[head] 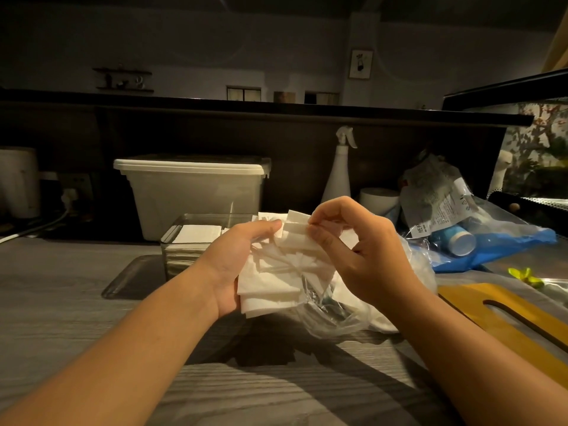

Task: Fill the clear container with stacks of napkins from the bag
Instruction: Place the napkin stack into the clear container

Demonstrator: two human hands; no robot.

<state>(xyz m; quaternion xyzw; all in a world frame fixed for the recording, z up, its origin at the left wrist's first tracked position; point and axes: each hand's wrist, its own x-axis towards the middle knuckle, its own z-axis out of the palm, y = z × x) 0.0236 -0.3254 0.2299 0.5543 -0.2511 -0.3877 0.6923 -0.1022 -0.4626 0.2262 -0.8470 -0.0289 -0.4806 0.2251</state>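
Observation:
A loose, uneven stack of white napkins (pixel 273 272) lies in my left hand (pixel 242 256), whose thumb and fingers hold it from the left and below. My right hand (pixel 359 247) pinches the top napkins' right edge between thumb and fingertips. Under both hands the clear plastic bag (pixel 335 315) lies crumpled on the table with more white napkins inside. The clear container (pixel 175 256) stands just beyond my left hand, with a flat white napkin stack (pixel 198 233) inside it.
A large lidded white tub (pixel 190 192) stands behind the container, a white spray bottle (pixel 338 176) to its right. Plastic bags with blue items (pixel 461 238) pile up at the right. A yellow board (pixel 504 315) lies near right. A clear lid (pixel 132 278) lies flat left.

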